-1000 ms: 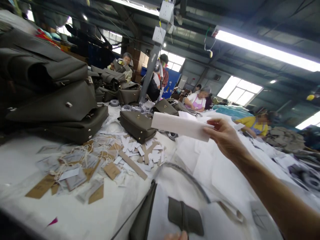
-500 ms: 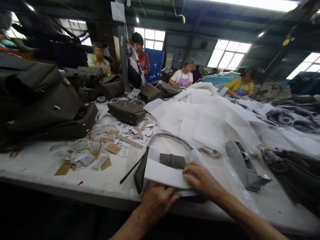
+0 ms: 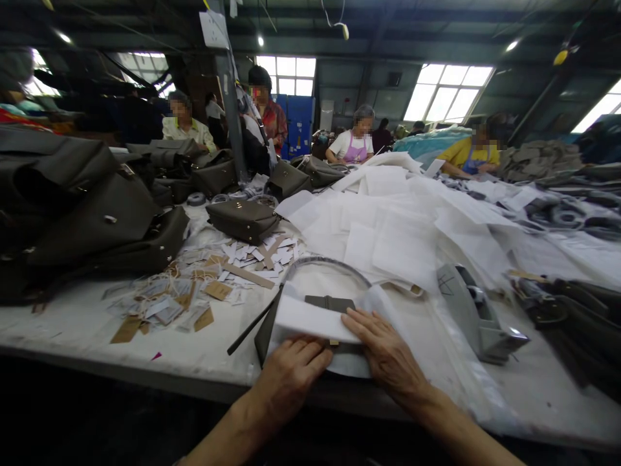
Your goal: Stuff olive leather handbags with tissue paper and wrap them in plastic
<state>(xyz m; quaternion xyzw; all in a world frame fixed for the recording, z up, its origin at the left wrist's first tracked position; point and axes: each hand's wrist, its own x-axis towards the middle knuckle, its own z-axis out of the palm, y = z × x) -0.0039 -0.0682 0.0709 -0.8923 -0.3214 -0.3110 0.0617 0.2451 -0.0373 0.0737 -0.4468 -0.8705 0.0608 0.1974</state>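
Note:
A dark olive handbag (image 3: 264, 331) lies in front of me at the table's near edge, its arched handle (image 3: 324, 260) wrapped in greyish film. A white foam sheet (image 3: 310, 319) covers part of its front, and a strip of olive flap shows above it. My left hand (image 3: 291, 375) has its fingers bent together on the sheet's lower edge; the thumb is mostly hidden. Stretched nearly flat, the fingers of my right hand (image 3: 385, 346) rest on the sheet's right end and the bag. A small gold-coloured piece (image 3: 334, 342) shows between the hands.
A grey tape dispenser (image 3: 478, 317) stands at right, near more dark bags (image 3: 577, 323). White sheets (image 3: 388, 226) are heaped behind my bag. Paper tags (image 3: 169, 301) lie at left beside a large pile of olive bags (image 3: 87, 207). Several people work across the table.
My right hand has flattened out, its fingers now extended over the sheet's end. My left hand has moved slightly up and left. The gold-coloured piece has come into view under the sheet.

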